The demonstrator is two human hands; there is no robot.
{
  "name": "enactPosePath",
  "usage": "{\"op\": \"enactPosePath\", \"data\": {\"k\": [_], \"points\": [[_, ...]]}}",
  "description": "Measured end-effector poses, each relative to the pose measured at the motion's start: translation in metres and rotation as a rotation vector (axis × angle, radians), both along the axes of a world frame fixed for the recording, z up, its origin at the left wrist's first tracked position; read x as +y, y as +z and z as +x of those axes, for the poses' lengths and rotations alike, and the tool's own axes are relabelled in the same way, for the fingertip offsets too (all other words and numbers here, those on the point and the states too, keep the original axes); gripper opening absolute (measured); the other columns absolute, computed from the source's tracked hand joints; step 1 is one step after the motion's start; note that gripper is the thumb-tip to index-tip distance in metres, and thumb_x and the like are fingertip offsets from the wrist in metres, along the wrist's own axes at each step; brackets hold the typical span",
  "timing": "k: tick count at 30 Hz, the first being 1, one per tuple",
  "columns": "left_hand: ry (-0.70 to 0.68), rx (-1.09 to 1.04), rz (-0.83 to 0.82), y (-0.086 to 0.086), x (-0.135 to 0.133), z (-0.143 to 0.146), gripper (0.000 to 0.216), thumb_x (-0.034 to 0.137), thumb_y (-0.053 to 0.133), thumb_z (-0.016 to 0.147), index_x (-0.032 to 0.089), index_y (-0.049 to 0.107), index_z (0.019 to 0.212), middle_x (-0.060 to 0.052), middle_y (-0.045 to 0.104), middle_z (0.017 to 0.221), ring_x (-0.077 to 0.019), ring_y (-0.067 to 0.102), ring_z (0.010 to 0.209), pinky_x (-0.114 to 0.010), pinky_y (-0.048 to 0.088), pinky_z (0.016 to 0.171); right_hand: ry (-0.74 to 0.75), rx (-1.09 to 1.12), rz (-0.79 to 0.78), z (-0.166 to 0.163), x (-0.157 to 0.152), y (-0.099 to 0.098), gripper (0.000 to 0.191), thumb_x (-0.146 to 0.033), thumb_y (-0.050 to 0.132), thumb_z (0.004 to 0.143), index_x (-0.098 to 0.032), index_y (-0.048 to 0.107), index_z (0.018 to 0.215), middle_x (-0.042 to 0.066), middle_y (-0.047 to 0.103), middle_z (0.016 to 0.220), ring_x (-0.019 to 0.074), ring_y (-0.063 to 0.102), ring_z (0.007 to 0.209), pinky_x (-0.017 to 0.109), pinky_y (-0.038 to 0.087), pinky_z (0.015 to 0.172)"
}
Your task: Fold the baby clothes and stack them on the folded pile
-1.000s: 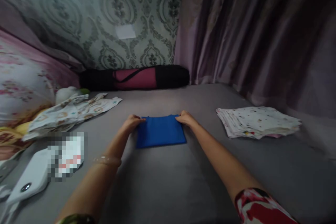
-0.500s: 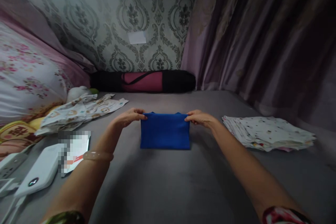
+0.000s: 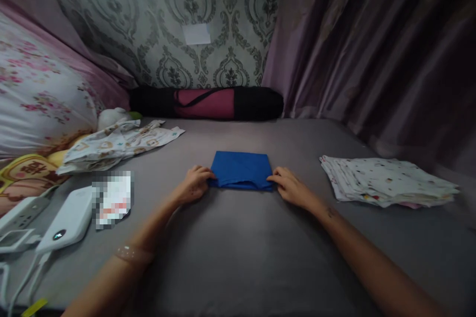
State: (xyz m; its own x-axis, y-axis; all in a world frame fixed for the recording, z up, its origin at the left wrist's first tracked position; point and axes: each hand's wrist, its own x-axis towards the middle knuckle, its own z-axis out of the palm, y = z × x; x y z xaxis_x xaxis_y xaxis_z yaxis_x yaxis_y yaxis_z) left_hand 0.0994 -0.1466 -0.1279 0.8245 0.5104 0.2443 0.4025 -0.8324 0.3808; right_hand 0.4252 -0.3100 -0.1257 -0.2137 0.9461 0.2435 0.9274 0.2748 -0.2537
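A folded blue garment (image 3: 241, 166) lies flat on the grey bed sheet (image 3: 238, 247), its near edge curved like a neckline. My left hand (image 3: 195, 183) pinches its near left corner between thumb and fingers. At the near right corner, my right hand (image 3: 288, 183) has its fingers closed on the cloth in the same way. Both wrists rest low, close to the sheet.
Folded patterned cloths (image 3: 386, 181) are stacked at right. A loose printed garment (image 3: 122, 143) lies at left, near a pixelated phone (image 3: 114, 200), a white power bank (image 3: 69, 220) and a power strip (image 3: 26, 213). A black and maroon long bag (image 3: 204, 103) lies along the wall.
The blue garment was held upright by its top corners; now it lies flat on the sheet, turned down toward me. Both hands have lowered with it, and the view has tilted slightly down.
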Motion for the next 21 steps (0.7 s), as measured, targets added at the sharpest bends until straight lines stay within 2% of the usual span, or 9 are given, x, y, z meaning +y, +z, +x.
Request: {"op": "enactPosePath", "data": {"k": [2,4,8,12,14,16,21], "points": [[0.061,-0.049,-0.010,-0.002,0.000,0.000,0.034,0.012,0.043,0.079,0.021,0.065,0.103,-0.006,0.065,0.109,-0.0204,0.056,0.099,-0.038,0.042,0.089,-0.092,-0.028,0.035,-0.009,0.004,0.000,0.041,-0.005,0.042,0.080,-0.020,0.067,0.109,0.009,0.061,0.107,0.0203,0.053,0.100,0.035,0.042,0.090],[0.103,-0.109,0.004,0.001,0.002,0.013,0.033,0.016,0.039,0.084,0.019,0.063,0.107,-0.008,0.065,0.111,-0.0199,0.058,0.099,-0.037,0.044,0.090,-0.151,-0.010,0.089,-0.025,0.019,0.003,0.043,-0.008,0.039,0.084,-0.019,0.063,0.117,0.009,0.060,0.118,0.0207,0.051,0.110,0.037,0.038,0.097],[0.110,-0.102,0.072,0.000,-0.001,0.064,0.034,0.023,0.035,0.092,0.018,0.060,0.115,-0.010,0.063,0.117,-0.0200,0.057,0.110,-0.037,0.043,0.098,-0.200,-0.003,0.072,-0.066,0.063,0.001,0.047,-0.020,0.030,0.093,-0.015,0.048,0.137,0.009,0.046,0.142,0.0211,0.035,0.134,0.041,0.023,0.112],[0.234,0.106,0.155,-0.015,-0.005,0.098,0.044,0.031,0.032,0.096,0.014,0.050,0.132,-0.012,0.047,0.141,-0.0262,0.035,0.136,-0.046,0.026,0.113,-0.276,-0.063,-0.019,-0.086,0.092,-0.009,0.051,-0.029,0.027,0.096,-0.013,0.040,0.142,0.009,0.035,0.150,0.0251,0.022,0.141,0.046,0.014,0.114],[0.266,0.209,0.138,-0.022,-0.002,0.097,0.054,0.041,0.029,0.096,0.011,0.042,0.139,-0.014,0.038,0.147,-0.0283,0.027,0.140,-0.047,0.020,0.115,-0.320,-0.071,-0.065,-0.088,0.096,-0.015,0.052,-0.034,0.028,0.096,-0.015,0.038,0.143,0.009,0.032,0.151,0.0275,0.020,0.141,0.050,0.012,0.114],[0.237,0.273,0.102,-0.026,0.004,0.090,0.062,0.049,0.026,0.096,0.011,0.035,0.143,-0.014,0.031,0.151,-0.0284,0.024,0.141,-0.047,0.018,0.115,-0.358,-0.070,-0.113,-0.089,0.096,-0.021,0.055,-0.041,0.029,0.095,-0.018,0.036,0.145,0.009,0.029,0.153,0.0290,0.021,0.141,0.052,0.013,0.113],[0.135,0.317,0.043,-0.026,0.019,0.076,0.067,0.054,0.024,0.095,0.013,0.026,0.148,-0.013,0.019,0.155,-0.0280,0.017,0.143,-0.047,0.015,0.115,-0.369,-0.062,-0.172,-0.088,0.096,-0.024,0.057,-0.043,0.028,0.095,-0.019,0.031,0.147,0.008,0.024,0.155,0.0284,0.017,0.142,0.052,0.009,0.113]]}}
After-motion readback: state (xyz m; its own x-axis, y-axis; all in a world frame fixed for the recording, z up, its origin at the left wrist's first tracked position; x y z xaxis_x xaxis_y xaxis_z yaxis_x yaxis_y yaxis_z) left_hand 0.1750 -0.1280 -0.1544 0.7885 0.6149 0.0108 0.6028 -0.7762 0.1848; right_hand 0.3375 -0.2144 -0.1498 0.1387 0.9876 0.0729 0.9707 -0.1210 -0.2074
